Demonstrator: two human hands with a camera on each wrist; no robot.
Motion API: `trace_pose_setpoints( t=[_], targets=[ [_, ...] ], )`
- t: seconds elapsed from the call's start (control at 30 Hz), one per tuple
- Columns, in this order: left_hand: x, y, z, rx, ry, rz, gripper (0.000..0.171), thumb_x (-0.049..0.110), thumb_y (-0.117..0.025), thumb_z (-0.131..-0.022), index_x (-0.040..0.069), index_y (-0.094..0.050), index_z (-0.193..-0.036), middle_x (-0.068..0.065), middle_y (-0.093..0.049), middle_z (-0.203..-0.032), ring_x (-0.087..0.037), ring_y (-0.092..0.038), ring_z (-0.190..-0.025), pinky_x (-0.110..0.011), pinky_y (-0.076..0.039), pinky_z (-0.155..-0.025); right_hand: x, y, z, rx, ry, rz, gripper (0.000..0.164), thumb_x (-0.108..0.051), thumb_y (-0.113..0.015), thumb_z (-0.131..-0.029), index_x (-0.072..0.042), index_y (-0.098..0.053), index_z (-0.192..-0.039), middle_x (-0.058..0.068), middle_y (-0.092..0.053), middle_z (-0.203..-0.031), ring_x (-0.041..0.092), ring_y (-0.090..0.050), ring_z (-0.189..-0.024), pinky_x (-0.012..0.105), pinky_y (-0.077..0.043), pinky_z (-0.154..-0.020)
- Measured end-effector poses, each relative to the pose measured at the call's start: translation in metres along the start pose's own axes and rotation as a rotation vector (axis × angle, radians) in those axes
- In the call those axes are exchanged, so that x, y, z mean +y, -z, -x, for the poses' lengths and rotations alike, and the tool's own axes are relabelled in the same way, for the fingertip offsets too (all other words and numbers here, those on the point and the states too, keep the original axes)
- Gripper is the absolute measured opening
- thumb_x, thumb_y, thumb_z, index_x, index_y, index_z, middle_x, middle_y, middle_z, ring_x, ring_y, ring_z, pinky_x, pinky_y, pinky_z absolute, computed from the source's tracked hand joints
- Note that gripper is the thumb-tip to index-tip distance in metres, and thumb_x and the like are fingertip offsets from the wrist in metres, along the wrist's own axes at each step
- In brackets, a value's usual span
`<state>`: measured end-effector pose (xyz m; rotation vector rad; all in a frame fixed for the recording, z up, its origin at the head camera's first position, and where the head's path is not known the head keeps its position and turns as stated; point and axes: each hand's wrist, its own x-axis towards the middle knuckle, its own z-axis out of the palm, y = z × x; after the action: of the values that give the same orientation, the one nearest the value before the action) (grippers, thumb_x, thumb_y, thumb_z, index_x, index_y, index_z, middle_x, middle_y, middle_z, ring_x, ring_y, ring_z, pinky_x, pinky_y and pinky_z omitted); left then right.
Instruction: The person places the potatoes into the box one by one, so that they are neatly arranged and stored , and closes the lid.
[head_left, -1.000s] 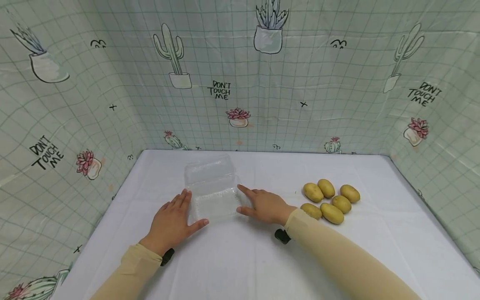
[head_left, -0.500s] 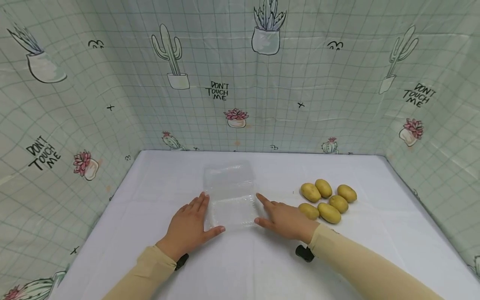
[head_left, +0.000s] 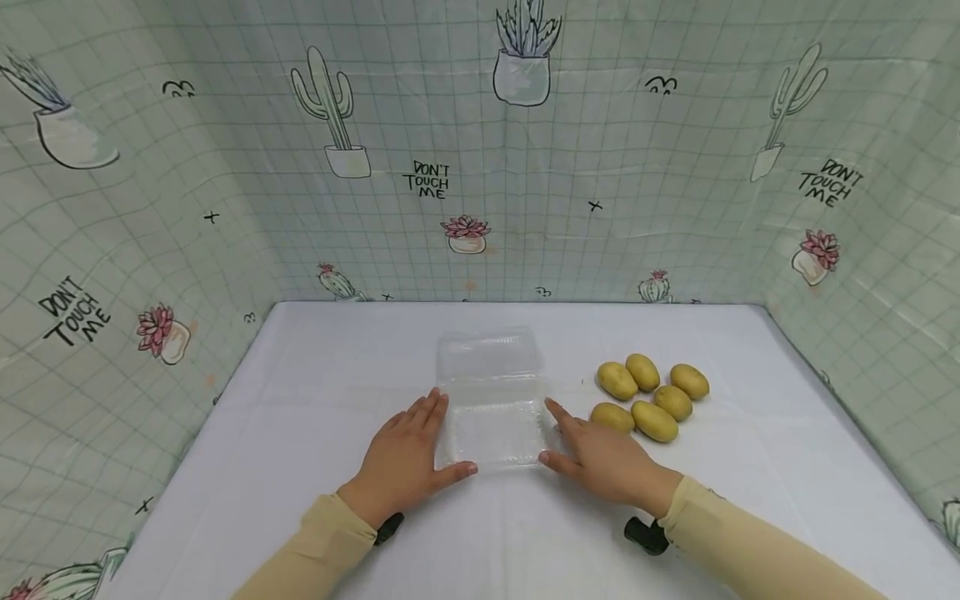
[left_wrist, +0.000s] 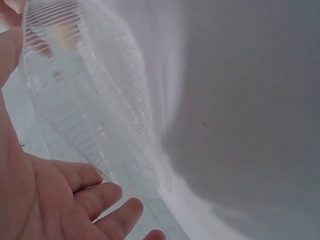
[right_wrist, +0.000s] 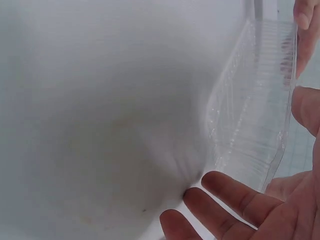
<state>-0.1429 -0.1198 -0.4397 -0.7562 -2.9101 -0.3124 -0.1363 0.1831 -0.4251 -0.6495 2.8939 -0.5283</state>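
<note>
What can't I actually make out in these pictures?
Head view: left sleeve and right sleeve, cut off by the bottom edge.
Head view: black device by the left sleeve, partly hidden behind that arm.
Left wrist view: clear container, cut off by the top edge.
Left wrist view: yellowish patch, blurred through the plastic.
Left wrist view: dark speck, too small to identify.
Right wrist view: right hand, cut off by the right edge.

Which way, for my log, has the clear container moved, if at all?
Yes: in the head view, the clear container moved right relative to the middle pink succulent print.
</note>
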Motion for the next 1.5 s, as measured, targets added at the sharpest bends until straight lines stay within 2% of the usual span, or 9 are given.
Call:
trace_pose_setpoints(
  t=[0.1,0.33,0.63,0.9,1.17,1.3,1.5],
  targets=[
    [0.005,-0.003,-0.002,-0.004,-0.005,0.010,0.102,0.073,-0.056,-0.087,-0.003,-0.036,-0.151,-0.019,-0.036,-0.156,-0.034,-0.039,-0.140,-0.049,-0.038,-0.108,0.004,0.001,0.006,0.005,-0.020,-0.013,0.080,-0.055,-0.055,-0.098,-0.008,-0.028,-0.158,0.016,-0.064,-0.129,0.028,-0.064,-0.111,0.044,-0.055,-0.078],
    [0.014,-0.008,-0.005,0.001,-0.035,0.053,0.101,0.073,-0.055,-0.088,-0.003,-0.036,-0.151,-0.020,-0.035,-0.156,-0.033,-0.039,-0.140,-0.049,-0.038,-0.107,0.010,0.003,0.019,0.021,-0.064,-0.047,0.081,-0.057,-0.054,-0.098,-0.010,-0.028,-0.158,0.012,-0.065,-0.128,0.031,-0.059,-0.121,0.049,-0.053,-0.085],
    [0.015,-0.011,-0.008,-0.015,-0.027,0.138,0.096,0.069,-0.057,-0.089,0.003,-0.033,-0.155,-0.017,-0.029,-0.160,-0.032,-0.038,-0.141,-0.049,-0.039,-0.107,0.016,0.002,0.022,0.035,-0.066,-0.039,0.084,-0.061,-0.054,-0.096,-0.010,-0.030,-0.158,0.009,-0.067,-0.122,0.022,-0.065,-0.105,0.043,-0.054,-0.080],
    [0.015,-0.014,-0.007,-0.038,-0.007,0.173,0.096,0.069,-0.056,-0.090,0.005,-0.031,-0.156,-0.017,-0.026,-0.160,-0.034,-0.038,-0.140,-0.049,-0.039,-0.107,0.018,0.003,0.021,0.072,-0.024,-0.023,0.083,-0.061,-0.056,-0.095,-0.008,-0.035,-0.155,0.008,-0.068,-0.118,0.019,-0.068,-0.092,0.040,-0.055,-0.075],
    [0.017,-0.012,-0.007,-0.039,-0.019,0.176,0.095,0.066,-0.058,-0.091,0.002,-0.030,-0.156,-0.019,-0.030,-0.159,-0.033,-0.037,-0.141,-0.047,-0.038,-0.107,0.022,0.000,0.021,0.088,-0.043,-0.080,0.089,-0.065,-0.058,-0.091,-0.010,-0.032,-0.156,0.009,-0.067,-0.125,0.024,-0.066,-0.108,0.045,-0.054,-0.082],
    [0.018,-0.012,-0.007,-0.034,-0.010,0.170,0.095,0.067,-0.058,-0.090,0.002,-0.032,-0.155,-0.020,-0.027,-0.160,-0.034,-0.038,-0.140,-0.049,-0.040,-0.106,0.024,0.000,0.020,0.077,-0.055,-0.097,0.090,-0.066,-0.058,-0.090,-0.012,-0.032,-0.157,0.009,-0.067,-0.124,0.024,-0.067,-0.105,0.043,-0.054,-0.080],
    [0.018,-0.011,-0.006,-0.016,-0.030,0.148,0.096,0.067,-0.058,-0.090,0.000,-0.033,-0.154,-0.012,-0.022,-0.163,-0.031,-0.034,-0.143,-0.048,-0.039,-0.107,0.023,0.000,0.019,0.072,-0.050,-0.100,0.090,-0.066,-0.058,-0.091,-0.012,-0.032,-0.157,0.010,-0.068,-0.123,0.025,-0.067,-0.104,0.044,-0.054,-0.079]
  ],
)
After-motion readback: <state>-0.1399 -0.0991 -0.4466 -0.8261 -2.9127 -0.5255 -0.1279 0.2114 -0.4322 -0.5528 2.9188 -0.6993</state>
